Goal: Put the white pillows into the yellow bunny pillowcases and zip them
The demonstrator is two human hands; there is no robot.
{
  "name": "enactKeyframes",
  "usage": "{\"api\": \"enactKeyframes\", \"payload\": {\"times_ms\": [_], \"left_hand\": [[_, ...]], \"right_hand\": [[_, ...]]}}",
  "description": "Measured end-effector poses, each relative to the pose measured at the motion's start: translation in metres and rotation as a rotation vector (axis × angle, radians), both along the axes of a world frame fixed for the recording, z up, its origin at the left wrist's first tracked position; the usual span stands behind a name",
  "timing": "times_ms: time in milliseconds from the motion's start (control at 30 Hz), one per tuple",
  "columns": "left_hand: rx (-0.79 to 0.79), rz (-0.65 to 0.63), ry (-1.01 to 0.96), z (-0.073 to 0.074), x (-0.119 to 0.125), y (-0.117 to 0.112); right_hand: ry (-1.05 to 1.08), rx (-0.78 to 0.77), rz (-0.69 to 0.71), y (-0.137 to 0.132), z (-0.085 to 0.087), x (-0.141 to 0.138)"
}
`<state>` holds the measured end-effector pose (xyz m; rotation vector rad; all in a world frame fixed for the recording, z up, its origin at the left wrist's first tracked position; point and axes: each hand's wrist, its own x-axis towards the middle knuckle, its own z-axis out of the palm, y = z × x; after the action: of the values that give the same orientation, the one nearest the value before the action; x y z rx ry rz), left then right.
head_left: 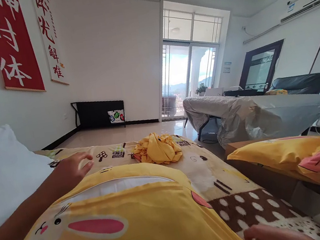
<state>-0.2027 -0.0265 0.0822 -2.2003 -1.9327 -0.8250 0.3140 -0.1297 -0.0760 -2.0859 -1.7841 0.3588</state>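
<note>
A pillow in a yellow pillowcase (152, 219) with a printed rabbit lies in front of me. The case's opening faces away from me, and a strip of the white pillow (122, 185) shows inside it. My left hand (76, 167) is over the pillow's far left edge, fingers stretched out and holding nothing; whether it touches the case is unclear. At the bottom edge of the view, my right hand (274, 235) is beside the pillow's near right side. Its bent fingers are partly cut off, so their grip is hidden. Bunched yellow cloth (157, 149) lies beyond the pillow.
Beneath everything is a patterned blanket (208, 169). White bedding or a pillow (0, 175) is at the left. To the right, another yellow printed pillow or cover (279, 155) rests over a cardboard box (235, 147). Farther back stands a plastic-covered table (244, 110).
</note>
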Motion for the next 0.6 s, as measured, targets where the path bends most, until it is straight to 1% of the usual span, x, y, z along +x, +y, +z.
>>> {"api": "enactKeyframes", "payload": {"times_ms": [67, 100, 133, 167, 200, 233, 267, 300, 333, 400, 433, 467, 500, 533, 567, 600], "left_hand": [[-0.115, -0.273, 0.159, 0.024, 0.065, 0.019], [-0.18, -0.402, 0.242, 0.032, 0.097, 0.028], [-0.216, -0.471, 0.29, 0.036, 0.127, 0.038], [-0.23, -0.489, 0.319, 0.035, 0.153, 0.048], [-0.23, -0.486, 0.341, 0.029, 0.175, 0.057], [-0.229, -0.484, 0.356, 0.018, 0.191, 0.065], [-0.231, -0.487, 0.366, 0.002, 0.204, 0.071], [-0.239, -0.5, 0.37, -0.018, 0.212, 0.074], [-0.253, -0.515, 0.372, -0.041, 0.217, 0.075], [-0.3, -0.518, 0.369, -0.087, 0.22, 0.069], [-0.317, -0.499, 0.367, -0.108, 0.219, 0.063], [-0.324, -0.476, 0.363, -0.126, 0.218, 0.057], [-0.319, -0.452, 0.351, -0.139, 0.218, 0.051], [-0.305, -0.434, 0.336, -0.148, 0.218, 0.046], [-0.29, -0.423, 0.32, -0.154, 0.219, 0.043], [-0.278, -0.417, 0.306, -0.156, 0.22, 0.041]], "right_hand": [[0.023, -0.119, 0.087, 0.041, 0.04, -0.007], [0.03, -0.129, 0.099, 0.065, 0.057, -0.013], [0.027, -0.099, 0.097, 0.089, 0.072, -0.021], [0.018, -0.059, 0.093, 0.113, 0.082, -0.031], [0.007, -0.028, 0.084, 0.134, 0.088, -0.044], [0.002, 0.012, 0.088, 0.152, 0.088, -0.059], [0.003, 0.046, 0.1, 0.166, 0.083, -0.075], [0.012, 0.07, 0.118, 0.175, 0.072, -0.091], [0.026, 0.083, 0.142, 0.181, 0.058, -0.107], [0.059, 0.062, 0.178, 0.184, 0.023, -0.131], [0.075, 0.04, 0.189, 0.183, 0.006, -0.138], [0.089, 0.023, 0.193, 0.182, -0.01, -0.142], [0.101, 0.012, 0.197, 0.181, -0.022, -0.142], [0.11, 0.007, 0.198, 0.182, -0.032, -0.139], [0.117, 0.006, 0.197, 0.183, -0.038, -0.134], [0.123, 0.003, 0.193, 0.186, -0.042, -0.128]]}}
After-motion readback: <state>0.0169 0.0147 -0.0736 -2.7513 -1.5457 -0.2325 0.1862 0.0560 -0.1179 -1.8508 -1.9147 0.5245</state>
